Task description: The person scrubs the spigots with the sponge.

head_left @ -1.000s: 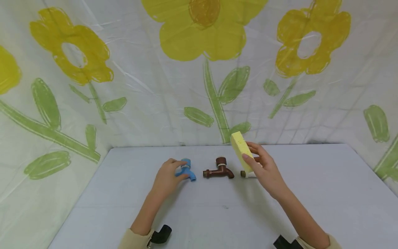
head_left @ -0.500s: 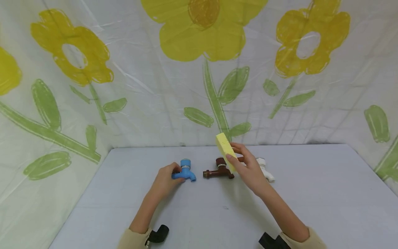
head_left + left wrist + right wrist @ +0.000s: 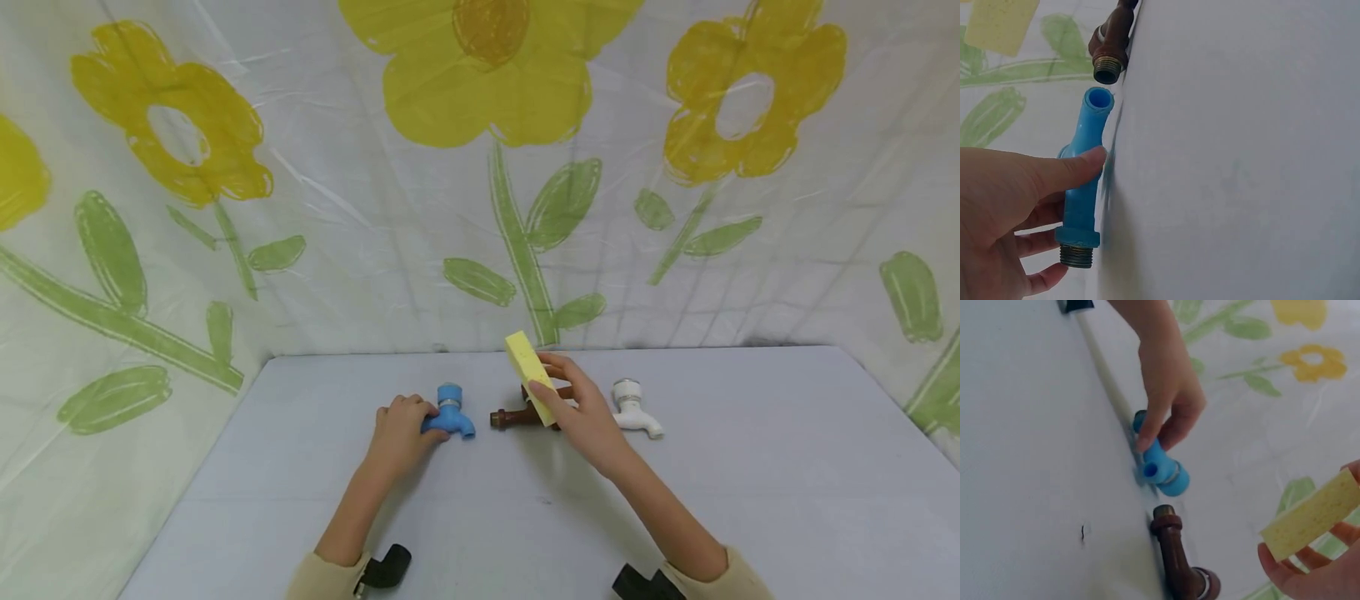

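Observation:
My left hand (image 3: pixel 401 433) grips a blue faucet (image 3: pixel 452 417) by its body on the table; the left wrist view shows the thumb (image 3: pixel 1079 170) on one side and its threaded end near the little finger. Above the table, my right hand (image 3: pixel 581 412) pinches a yellow sponge (image 3: pixel 531 375) between thumb and fingers, tilted, its pores showing in the right wrist view. Behind the sponge lies a brown faucet (image 3: pixel 510 419), partly hidden in the head view. A white faucet (image 3: pixel 636 414) lies to the right, its left end covered by the right hand.
The faucets stand in a row near the back of the white table (image 3: pixel 480 517). Behind the table's far edge hangs a white sheet (image 3: pixel 337 275) painted with yellow flowers and green leaves. Both wrists wear black devices near beige sleeves.
The right hand has carried the sponge left, from before the white faucet to over the brown one, uncovering most of the white faucet. The left hand has shifted its grip on the blue faucet.

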Demonstrator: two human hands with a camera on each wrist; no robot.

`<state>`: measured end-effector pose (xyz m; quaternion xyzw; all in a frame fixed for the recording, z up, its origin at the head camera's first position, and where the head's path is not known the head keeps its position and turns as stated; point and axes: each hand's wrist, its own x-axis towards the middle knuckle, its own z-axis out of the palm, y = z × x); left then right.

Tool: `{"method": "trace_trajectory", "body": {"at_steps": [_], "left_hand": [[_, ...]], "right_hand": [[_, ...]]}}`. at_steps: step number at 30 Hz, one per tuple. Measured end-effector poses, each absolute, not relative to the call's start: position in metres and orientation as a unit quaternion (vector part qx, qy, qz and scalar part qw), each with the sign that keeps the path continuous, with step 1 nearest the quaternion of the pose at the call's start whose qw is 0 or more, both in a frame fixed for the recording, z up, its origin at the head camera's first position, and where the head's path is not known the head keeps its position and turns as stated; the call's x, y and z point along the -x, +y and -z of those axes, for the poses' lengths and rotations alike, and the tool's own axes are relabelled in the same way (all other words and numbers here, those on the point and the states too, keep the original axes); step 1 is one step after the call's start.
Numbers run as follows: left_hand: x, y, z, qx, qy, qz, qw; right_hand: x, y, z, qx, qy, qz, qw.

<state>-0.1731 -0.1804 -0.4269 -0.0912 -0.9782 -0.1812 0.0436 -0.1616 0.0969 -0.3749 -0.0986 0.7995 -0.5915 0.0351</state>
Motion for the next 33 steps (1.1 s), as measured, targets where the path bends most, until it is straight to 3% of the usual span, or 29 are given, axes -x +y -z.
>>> {"method": "trace_trajectory", "body": {"at_steps": [17, 33], "left_hand": [[0.131, -0.148, 0.364, 0.158, -0.899, 0.392, 0.11], [0.107, -0.138, 0.339, 0.251, -0.851, 0.456, 0.067]], "right_hand": [[0.136, 0.085, 0.367, 0.2, 0.782, 0.59, -0.025], [0.133, 0.103, 0.353, 0.284, 0.758, 0.585, -0.056]]}}
